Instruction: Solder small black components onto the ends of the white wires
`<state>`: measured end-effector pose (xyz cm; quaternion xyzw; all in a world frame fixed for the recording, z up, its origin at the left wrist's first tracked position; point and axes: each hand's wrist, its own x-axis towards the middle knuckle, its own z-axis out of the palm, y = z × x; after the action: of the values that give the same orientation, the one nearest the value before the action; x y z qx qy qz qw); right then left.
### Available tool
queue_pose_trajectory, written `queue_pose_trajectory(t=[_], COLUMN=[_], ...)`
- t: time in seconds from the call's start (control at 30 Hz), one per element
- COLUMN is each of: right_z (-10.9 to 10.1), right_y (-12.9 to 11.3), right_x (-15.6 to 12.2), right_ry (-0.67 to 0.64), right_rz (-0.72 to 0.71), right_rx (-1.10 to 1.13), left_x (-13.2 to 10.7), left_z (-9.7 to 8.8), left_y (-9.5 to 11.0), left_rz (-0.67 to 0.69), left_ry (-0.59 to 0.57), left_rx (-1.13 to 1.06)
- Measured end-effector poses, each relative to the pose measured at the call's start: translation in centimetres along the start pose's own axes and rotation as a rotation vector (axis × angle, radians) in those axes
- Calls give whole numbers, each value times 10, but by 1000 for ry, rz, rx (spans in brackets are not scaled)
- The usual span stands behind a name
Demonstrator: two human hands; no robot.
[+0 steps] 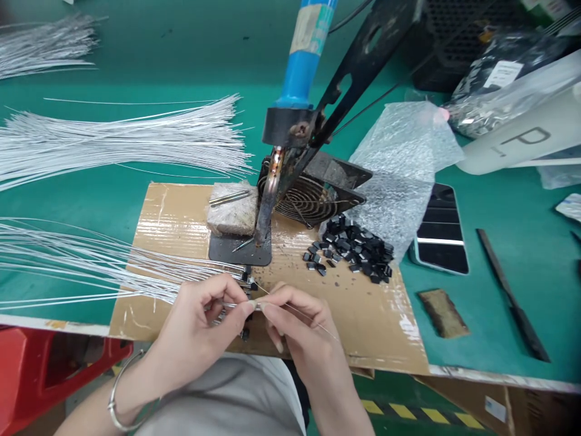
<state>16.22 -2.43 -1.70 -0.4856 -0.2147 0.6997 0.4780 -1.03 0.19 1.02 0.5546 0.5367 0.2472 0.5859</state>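
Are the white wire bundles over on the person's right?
No, the white wire bundles lie on the left, the nearest passing beneath the left hand.

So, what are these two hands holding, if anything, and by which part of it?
The left hand and right hand pinch thin pale wire, their grips close together; whether that is near an end or midway cannot be told.

One view, worn on my head, looking forward and down across the table [508, 206]. My left grip [202, 324] and right grip [308, 336] fall near, below centre; my shirt [222, 396] enters at the bottom edge; the table's far part lies toward the top.
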Motion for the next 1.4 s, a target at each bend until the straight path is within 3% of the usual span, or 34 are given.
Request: queue_pose_trajectory(t=[0.37,0.63,1.0,1.4], right_z=[0,12,15,4], right_y=[21,16,18,23], right_x=[4,3,0,0], right_ry=[-22,59,120,56], right_rz=[-92,-82,-133,-208], right_rx=[140,179,148,45], left_x=[-3,-2,0,2], left_z=[6,16,22,20], left_y=[-4,-3,-4,7], left_rz=[69,172,111,77], left_ry=[107,239,263,297], left_rx=[16,56,-64,-131])
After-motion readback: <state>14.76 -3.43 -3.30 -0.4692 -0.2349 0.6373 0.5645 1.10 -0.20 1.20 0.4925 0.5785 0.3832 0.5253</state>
